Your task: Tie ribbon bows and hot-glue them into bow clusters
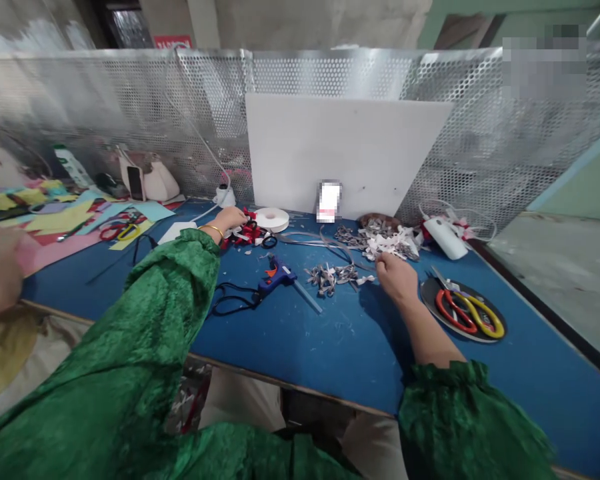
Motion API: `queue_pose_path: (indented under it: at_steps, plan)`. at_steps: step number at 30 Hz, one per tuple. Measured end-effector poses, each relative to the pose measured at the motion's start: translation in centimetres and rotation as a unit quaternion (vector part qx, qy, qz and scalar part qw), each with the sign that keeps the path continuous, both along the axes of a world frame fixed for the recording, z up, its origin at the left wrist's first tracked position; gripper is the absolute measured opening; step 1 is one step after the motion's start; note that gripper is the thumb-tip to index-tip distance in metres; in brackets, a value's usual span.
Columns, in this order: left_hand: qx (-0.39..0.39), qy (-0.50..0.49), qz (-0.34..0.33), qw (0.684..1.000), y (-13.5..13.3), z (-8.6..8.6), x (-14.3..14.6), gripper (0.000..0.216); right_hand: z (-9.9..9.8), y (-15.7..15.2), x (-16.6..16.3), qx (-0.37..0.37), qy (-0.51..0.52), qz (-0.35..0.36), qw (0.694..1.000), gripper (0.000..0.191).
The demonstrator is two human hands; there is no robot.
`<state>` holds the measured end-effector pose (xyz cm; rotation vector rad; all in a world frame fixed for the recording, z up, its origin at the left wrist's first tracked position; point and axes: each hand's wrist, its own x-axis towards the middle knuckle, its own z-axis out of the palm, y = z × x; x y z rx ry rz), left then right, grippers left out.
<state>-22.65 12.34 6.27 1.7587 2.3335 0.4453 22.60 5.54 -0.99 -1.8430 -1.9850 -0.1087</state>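
Observation:
Over a pile of red ribbon pieces, my left hand is closed, its fingertips at the edge of the pile. Whether a piece is between those fingers is too small to tell. My right hand is curled beside the white and grey ribbon bows, and its fingertips are hidden from me. A smaller cluster of grey bows lies to its left. Between my hands rests a blue glue gun with a clear glue stick poking out of its back.
A ribbon roll sits beyond the red pile. Red and yellow scissors lie on a round black plate at right, near a white device. A phone leans on the white board. Another person's arm is at left.

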Motion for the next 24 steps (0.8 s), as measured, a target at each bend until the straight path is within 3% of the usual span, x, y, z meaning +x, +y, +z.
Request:
queue_pose_path:
  at_steps: [8,13,16,21,24]
  plan:
    - [0.051,-0.043,0.006,0.998,-1.0,0.9,-0.2,0.011,-0.8,0.5,0.3,0.004,-0.016,-0.02,1.0,0.026]
    - [0.247,-0.06,0.019,0.967,-2.0,3.3,0.8,0.015,-1.1,0.8,0.5,0.013,-0.007,-0.031,0.999,0.027]
    - [0.303,-0.075,-0.016,0.95,-2.2,5.1,2.6,0.023,-1.0,0.7,0.4,0.01,-0.012,-0.025,1.0,0.027]
    - [0.278,-0.148,-0.114,0.942,-2.9,6.4,8.6,0.022,-0.5,0.1,-0.4,0.016,-0.027,0.003,1.0,0.027]
    - [0.195,-0.272,-0.185,0.924,-4.0,6.0,13.0,0.021,-0.2,-0.2,-1.0,0.032,0.004,0.02,0.999,0.033]
